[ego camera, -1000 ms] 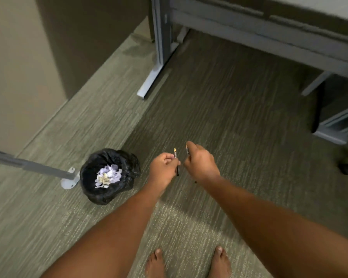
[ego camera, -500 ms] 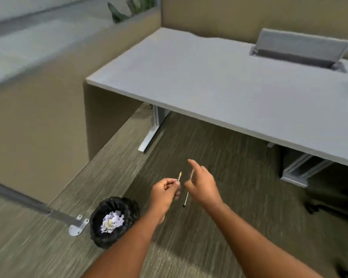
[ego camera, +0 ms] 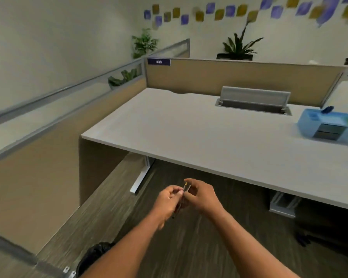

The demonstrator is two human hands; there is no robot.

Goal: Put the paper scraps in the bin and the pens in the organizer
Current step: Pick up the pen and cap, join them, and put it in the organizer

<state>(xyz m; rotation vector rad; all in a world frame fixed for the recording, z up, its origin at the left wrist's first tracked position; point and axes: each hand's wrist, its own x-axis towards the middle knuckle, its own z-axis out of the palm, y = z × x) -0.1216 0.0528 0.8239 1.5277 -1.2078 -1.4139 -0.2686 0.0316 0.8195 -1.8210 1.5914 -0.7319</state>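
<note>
1. holding both hands together in front of the desk (ego camera: 209,141), low over the carpet; left hand (ego camera: 168,203) and right hand (ego camera: 202,195) meet at slim pens (ego camera: 184,192).
2. left fingers (ego camera: 176,192) pinched shut on the pens near the top; right fingers curled close around the same spot. blur hides how many pens, and whether the right hand truly grips them i cannot tell.
3. pen tip pokes up between the hands, shaft angles down past the left palm.
4. bin (ego camera: 94,255), black liner, at bottom edge, mostly behind the left forearm; contents hidden.
5. organizer (ego camera: 325,125), light blue, on the desk's far right; a dark blue item stands out of its top, drawers at its front.
</note>
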